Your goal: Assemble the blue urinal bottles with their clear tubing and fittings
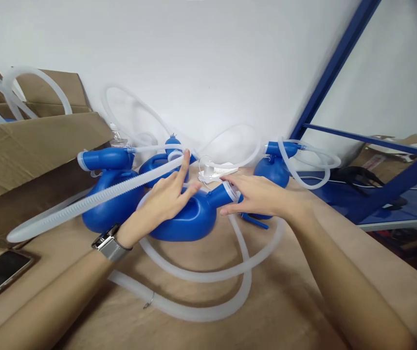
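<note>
A blue plastic urinal bottle (190, 221) lies on its side in the middle of the table, its white-rimmed mouth facing right. Over its left part my left hand (164, 197) is spread, index finger stretched out beside a pale ribbed hose (120, 189); whether it touches the bottle or hose I cannot tell. The thumb and fingers of my right hand (257, 195) are around the bottle's mouth rim. Another blue bottle (111, 194) stands left of my left hand, and one (272, 171) is behind my right hand. A loose translucent hose (208, 313) with a wire clip curves in front.
A cardboard box (44, 141) with hoses sticking out stands at the left. A phone (0, 274) lies at the table's left edge. Farther back are another blue bottle (157, 165) and a white item (215, 171). A blue metal rack (332, 73) stands at right.
</note>
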`<state>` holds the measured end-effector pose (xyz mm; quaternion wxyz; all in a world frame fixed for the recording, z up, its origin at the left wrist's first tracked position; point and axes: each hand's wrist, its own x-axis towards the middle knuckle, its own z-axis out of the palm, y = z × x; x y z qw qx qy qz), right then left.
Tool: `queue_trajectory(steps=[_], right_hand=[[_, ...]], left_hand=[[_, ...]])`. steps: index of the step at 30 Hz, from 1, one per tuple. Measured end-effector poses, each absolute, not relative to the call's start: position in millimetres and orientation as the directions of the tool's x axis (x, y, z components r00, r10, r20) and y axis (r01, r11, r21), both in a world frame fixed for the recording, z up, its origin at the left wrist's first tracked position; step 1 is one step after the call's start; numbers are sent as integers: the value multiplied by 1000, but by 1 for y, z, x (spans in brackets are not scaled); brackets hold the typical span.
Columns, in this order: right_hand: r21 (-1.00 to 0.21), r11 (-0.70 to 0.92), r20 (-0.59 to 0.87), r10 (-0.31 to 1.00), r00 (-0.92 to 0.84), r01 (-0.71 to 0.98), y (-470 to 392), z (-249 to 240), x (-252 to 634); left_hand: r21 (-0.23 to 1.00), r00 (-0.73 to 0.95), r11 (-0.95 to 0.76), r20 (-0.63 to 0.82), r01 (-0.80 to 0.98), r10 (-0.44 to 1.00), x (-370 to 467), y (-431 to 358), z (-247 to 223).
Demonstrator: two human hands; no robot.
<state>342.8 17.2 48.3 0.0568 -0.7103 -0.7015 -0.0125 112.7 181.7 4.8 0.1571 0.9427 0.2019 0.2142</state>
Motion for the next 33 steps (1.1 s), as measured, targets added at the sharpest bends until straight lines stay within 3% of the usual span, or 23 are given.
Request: queue_trajectory(steps=[4,7,15,25,31,33], right_hand=[[112,-133,107,987,121,985,26,38,329],[149,-143,114,985,127,978,26,36,325],[127,-109,48,993,103,986,25,44,322],[140,-88,20,996,86,986,27,45,326],[103,-65,43,997,61,993,29,47,329],[103,-54,27,998,51,993,32,50,330]], left_hand=[[336,841,-900,368,278,397,115,177,0],[325,840,-885,325,333,435,116,178,0],[426,841,-845,282,323,463,121,188,4],[397,846,-854,270,337,459,124,185,10],[610,803,-714,205,342,559,127,194,10],[628,822,-720,217,295,526,128,200,7]])
